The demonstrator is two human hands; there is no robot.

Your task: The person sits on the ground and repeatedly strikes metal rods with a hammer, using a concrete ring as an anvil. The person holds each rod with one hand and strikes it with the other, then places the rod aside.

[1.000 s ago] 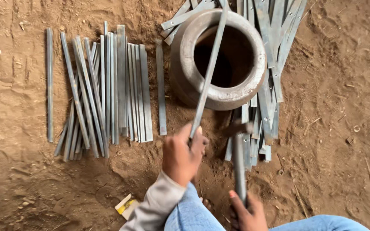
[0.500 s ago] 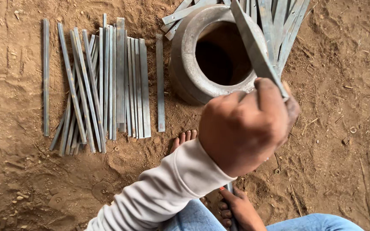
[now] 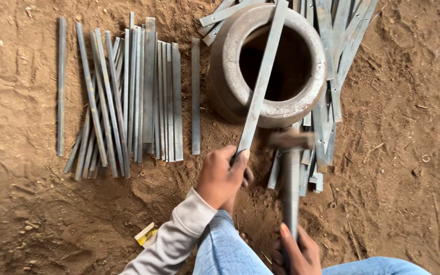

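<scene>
While left hand (image 3: 221, 175) grips metal strip (image 3: 262, 81), long axis upward across pot rim (image 3: 230, 76), right hand (image 3: 296, 249) clasping hammer (image 3: 290, 168).

one metal ring (image 3: 273, 66), one hammer (image 3: 290, 168), two hands (image 3: 222, 178)

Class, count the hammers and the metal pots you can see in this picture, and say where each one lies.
2: one hammer held by the right hand, its head below the pot's rim; one pot on the dirt, top centre.

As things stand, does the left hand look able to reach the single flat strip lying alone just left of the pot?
Probably yes. The left hand lies just below that lone strip with bare dirt between, but it grips the long strip resting across the pot.
</scene>
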